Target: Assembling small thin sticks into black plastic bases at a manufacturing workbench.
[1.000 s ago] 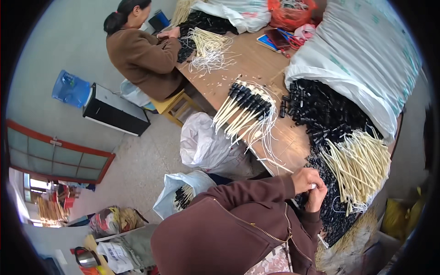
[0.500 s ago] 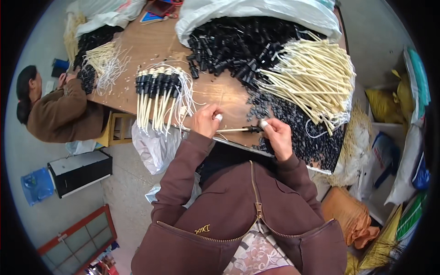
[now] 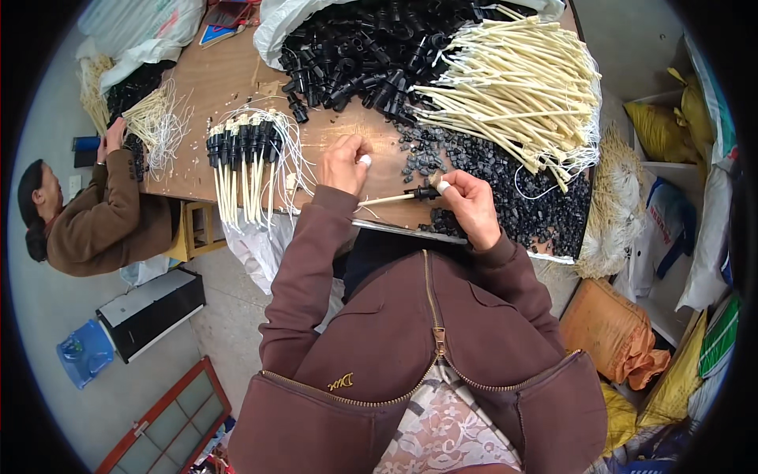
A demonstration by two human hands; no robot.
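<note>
My right hand, with a white cover on its thumb tip, pinches the end of a black plastic fitting. A thin cream-coloured stick runs left out of this fitting, just above the table's front edge. Above the stick's left end, apart from it, my left hand is closed with curled fingers and a white-tipped thumb. Whatever it may hold is hidden. To its left lies a row of cream sticks with black fittings on them and white strings trailing off.
Small black pieces spread over the table at the right. Behind them lie a heap of loose cream sticks and a pile of black fittings from a white sack. A co-worker sits at the left.
The view has shifted slightly. My left hand has risen away from the stick, while my right hand still pinches the fitting's end. The co-worker's arms have moved.
</note>
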